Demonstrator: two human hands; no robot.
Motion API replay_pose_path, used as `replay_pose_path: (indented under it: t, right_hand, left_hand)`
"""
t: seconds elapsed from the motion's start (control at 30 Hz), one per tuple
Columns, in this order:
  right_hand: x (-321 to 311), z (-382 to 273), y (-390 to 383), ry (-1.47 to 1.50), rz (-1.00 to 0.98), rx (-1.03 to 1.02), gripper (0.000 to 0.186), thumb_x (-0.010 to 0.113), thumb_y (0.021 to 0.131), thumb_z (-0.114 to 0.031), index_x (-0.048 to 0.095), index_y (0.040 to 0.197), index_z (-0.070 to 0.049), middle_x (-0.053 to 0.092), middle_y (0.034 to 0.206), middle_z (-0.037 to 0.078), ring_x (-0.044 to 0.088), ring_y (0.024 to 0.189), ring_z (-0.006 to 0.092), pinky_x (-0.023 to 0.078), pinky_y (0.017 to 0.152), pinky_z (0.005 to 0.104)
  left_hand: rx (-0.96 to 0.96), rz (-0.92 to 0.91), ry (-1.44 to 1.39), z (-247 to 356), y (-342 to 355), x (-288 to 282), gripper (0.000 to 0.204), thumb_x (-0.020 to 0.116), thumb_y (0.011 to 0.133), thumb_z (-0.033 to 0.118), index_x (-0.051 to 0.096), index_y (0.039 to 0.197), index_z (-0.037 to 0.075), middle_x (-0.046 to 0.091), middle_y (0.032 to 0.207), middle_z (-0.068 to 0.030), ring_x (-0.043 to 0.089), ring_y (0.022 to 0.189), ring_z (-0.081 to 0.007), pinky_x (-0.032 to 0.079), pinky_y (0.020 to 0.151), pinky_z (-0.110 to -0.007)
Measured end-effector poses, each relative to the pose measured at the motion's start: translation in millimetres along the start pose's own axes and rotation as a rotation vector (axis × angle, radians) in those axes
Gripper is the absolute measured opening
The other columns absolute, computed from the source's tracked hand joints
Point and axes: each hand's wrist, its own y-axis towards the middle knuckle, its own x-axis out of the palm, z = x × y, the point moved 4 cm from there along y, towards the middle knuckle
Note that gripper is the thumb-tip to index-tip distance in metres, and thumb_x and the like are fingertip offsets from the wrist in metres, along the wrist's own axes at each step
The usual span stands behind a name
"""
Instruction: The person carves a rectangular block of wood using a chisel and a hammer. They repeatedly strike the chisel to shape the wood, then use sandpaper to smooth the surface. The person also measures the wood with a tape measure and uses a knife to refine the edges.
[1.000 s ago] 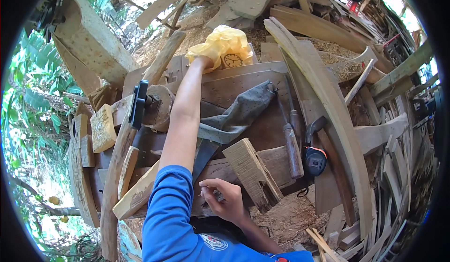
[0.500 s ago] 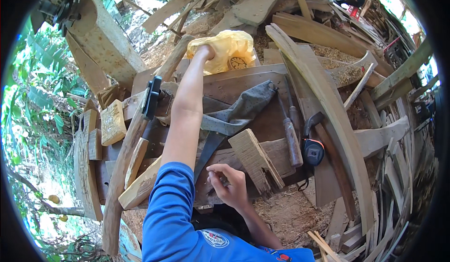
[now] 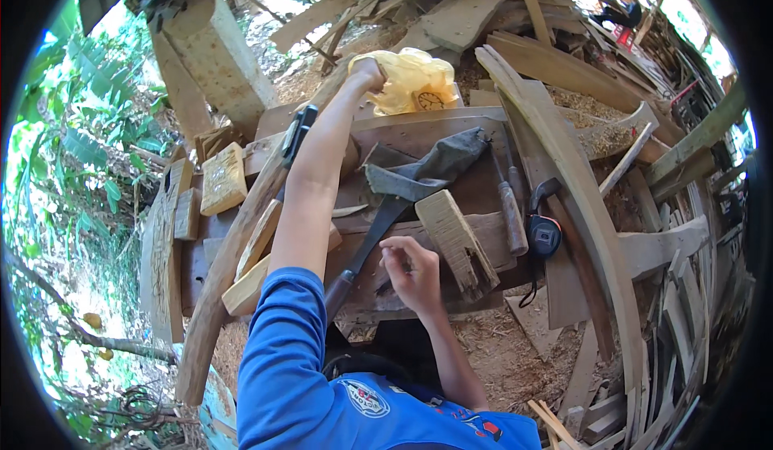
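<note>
At the far edge of the workbench my left hand (image 3: pixel 369 74) is closed on the left side of a yellowish plastic bag (image 3: pixel 411 88); its fingertips are hidden. A round dark print shows on the bag. My right hand (image 3: pixel 412 273) hovers over the near edge, fingers loosely curled, with nothing visible in them. Just right of it lies a rough wood block (image 3: pixel 456 241) with a split, rotten end. A long knife (image 3: pixel 374 237) with a dark blade lies left of that hand, its handle toward me. Beyond it sits a crumpled grey cloth (image 3: pixel 431 170).
Right of the block lie a wood-handled tool (image 3: pixel 511 220) and a black tape measure (image 3: pixel 544 235). A long curved plank (image 3: pixel 564 176) spans the right side. Short wood pieces (image 3: pixel 224 180) and a pole (image 3: pixel 241 281) lie left. A phone-like black device (image 3: pixel 300 134) stands beside my forearm.
My left hand has come partly out of the bag toward its left side. The view has shifted, and more of the knife and its handle shows. My right hand keeps its curled pose.
</note>
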Motion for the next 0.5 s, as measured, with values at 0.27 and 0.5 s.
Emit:
replay_pose_path:
  t: [0.27, 0.5]
  right_hand:
    - [-6.2, 12.7, -1.1, -0.011, 0.052, 0.036, 0.007, 0.053, 0.082, -0.001, 0.057, 0.087, 0.0, 0.058, 0.063, 0.003, 0.057, 0.059, 0.0064, 0.042, 0.052, 0.0194]
    - [7.1, 4.5, -2.7, 0.05, 0.004, 0.032, 0.007, 0.053, 0.081, -0.001, 0.057, 0.087, 0.0, 0.058, 0.064, 0.004, 0.058, 0.059, 0.0073, 0.043, 0.051, 0.0201]
  left_hand:
    - [-0.124, -0.14, -0.381, 37.3, -32.6, -4.0, 0.019, 0.071, 0.051, -0.008, 0.063, 0.066, 0.0, 0.062, 0.067, -0.0065, 0.06, 0.061, -0.0132, 0.051, 0.05, -0.028]
    - [-0.257, -0.021, -0.371, -4.6, -22.1, -46.7, 0.022, 0.078, 0.051, 0.008, 0.063, 0.066, 0.003, 0.064, 0.068, -0.0094, 0.061, 0.058, -0.0125, 0.052, 0.052, -0.025]
